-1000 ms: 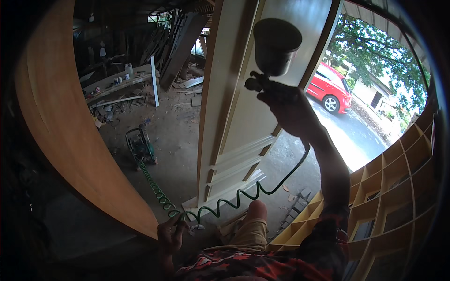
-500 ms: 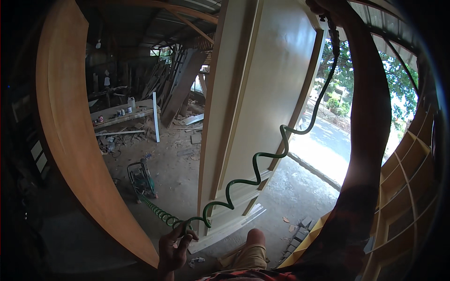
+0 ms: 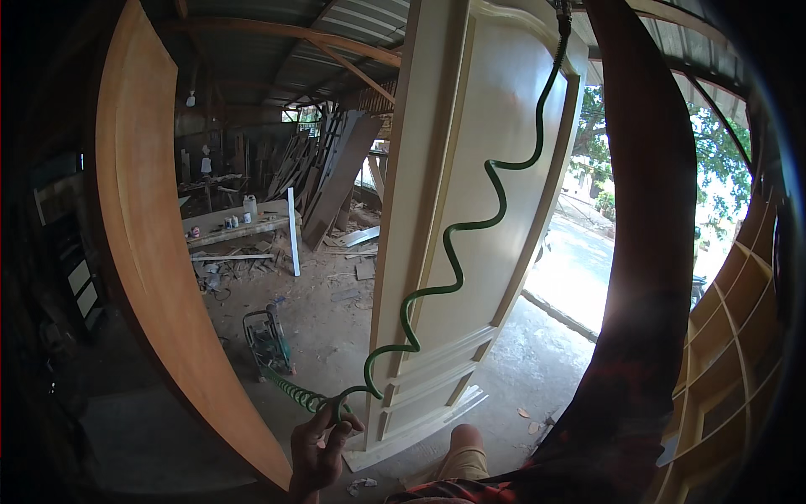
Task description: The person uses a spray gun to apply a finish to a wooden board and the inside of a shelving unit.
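The person's left hand [image 3: 319, 448] pinches a green coiled hose [image 3: 474, 225], which climbs in front of the pale door [image 3: 495, 273]; the right hand lies beyond view, its grip untellable; slack or swinging coils could brush the door, probably marring its surface.

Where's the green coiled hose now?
In the head view, the green coiled hose runs from the machine at lower left through the left hand, up in front of the cream door.
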Motion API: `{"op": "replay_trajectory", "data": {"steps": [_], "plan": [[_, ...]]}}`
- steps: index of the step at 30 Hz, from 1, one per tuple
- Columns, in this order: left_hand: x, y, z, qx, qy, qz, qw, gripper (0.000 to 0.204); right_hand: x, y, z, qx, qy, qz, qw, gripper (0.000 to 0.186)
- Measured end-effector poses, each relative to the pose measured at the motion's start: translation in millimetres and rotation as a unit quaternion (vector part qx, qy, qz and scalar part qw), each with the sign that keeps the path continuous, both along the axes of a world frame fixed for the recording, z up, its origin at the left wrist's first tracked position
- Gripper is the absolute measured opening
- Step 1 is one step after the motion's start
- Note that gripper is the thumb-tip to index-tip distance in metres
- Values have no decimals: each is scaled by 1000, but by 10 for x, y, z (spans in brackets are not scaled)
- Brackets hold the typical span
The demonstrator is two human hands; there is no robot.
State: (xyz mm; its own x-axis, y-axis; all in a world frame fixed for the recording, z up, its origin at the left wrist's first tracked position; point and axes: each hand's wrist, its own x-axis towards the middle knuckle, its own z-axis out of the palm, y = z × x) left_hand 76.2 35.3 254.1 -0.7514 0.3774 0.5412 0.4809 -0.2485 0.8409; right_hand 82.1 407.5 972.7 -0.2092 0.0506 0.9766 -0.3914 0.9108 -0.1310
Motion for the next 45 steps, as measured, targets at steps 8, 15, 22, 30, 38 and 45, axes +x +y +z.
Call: {"op": "replay_trajectory", "data": {"steps": [8, 15, 22, 30, 38, 45], "plan": [[18, 78, -60, 27, 36, 15, 999, 45, 128, -73, 139, -4, -8, 172, 985, 37], [-27, 117, -55, 28, 28, 20, 999, 43, 434, -321, -210, 4, -64, 248, 967, 44], [-51, 200, -96, 30, 36, 0, 999, 43, 305, 110, -134, -60, -10, 75, 995, 34], [24, 172, -31, -4, 17, -16, 1000, 43, 217, 352, -207, -5, -75, 32, 997, 31], [29, 167, -181, 8, 15, 6, 1000, 43, 185, -316, -633, -17, -240, 261, 935, 38], [60, 113, -235, 12, -20, 12, 1000, 42, 81, -9, -858, -59, -119, 101, 986, 35]]}}
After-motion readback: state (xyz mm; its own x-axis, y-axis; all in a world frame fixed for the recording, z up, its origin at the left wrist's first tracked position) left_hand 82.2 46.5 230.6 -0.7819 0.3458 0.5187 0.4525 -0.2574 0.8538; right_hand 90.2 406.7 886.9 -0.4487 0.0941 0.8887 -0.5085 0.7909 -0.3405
